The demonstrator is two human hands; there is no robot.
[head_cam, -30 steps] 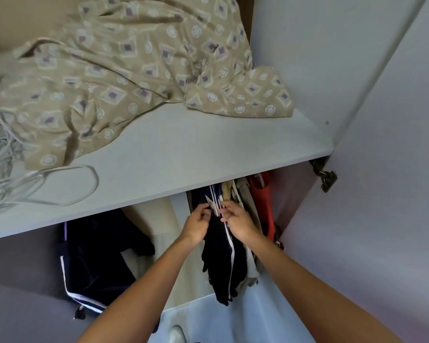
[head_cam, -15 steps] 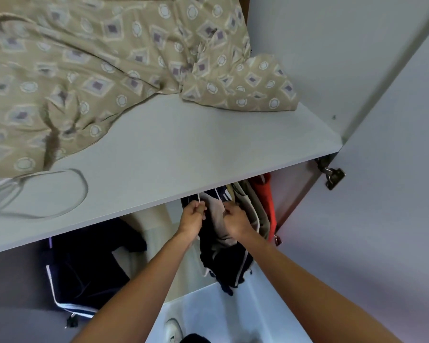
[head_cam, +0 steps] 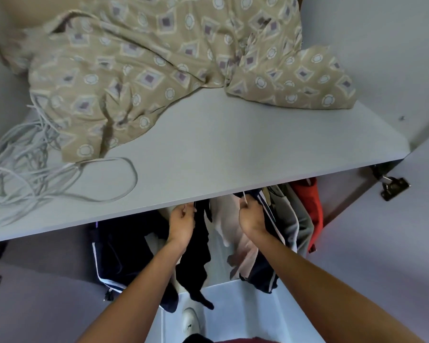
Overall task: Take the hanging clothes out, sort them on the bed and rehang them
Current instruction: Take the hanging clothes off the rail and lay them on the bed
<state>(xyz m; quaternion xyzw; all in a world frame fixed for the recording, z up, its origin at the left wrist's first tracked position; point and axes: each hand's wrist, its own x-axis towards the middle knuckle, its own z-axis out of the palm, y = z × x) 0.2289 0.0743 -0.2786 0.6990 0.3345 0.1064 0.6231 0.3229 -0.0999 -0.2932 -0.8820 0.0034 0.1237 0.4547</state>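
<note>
Several garments hang below the wardrobe shelf [head_cam: 233, 154]. My left hand [head_cam: 182, 222] grips the top of a black garment [head_cam: 196, 258] just under the shelf edge. My right hand [head_cam: 252, 215] grips a white hanger wire at the top of a navy garment with white stripes [head_cam: 268, 273]. A pale pink garment [head_cam: 229, 224] hangs between my hands. Grey clothes [head_cam: 295, 219] and a red garment [head_cam: 310, 204] hang further right. The rail and the hanger hooks are hidden by the shelf.
A beige patterned cloth [head_cam: 159, 60] and a tangle of white cord [head_cam: 30, 174] lie on the shelf. A navy jacket with white piping [head_cam: 119, 253] hangs at the left. The open door's hinge [head_cam: 391, 186] is at the right. A white shoe [head_cam: 191, 320] sits below.
My hands have moved apart, splitting the bunch: the black garment went left with my left hand and the navy striped one right, exposing the pale pink garment between them.
</note>
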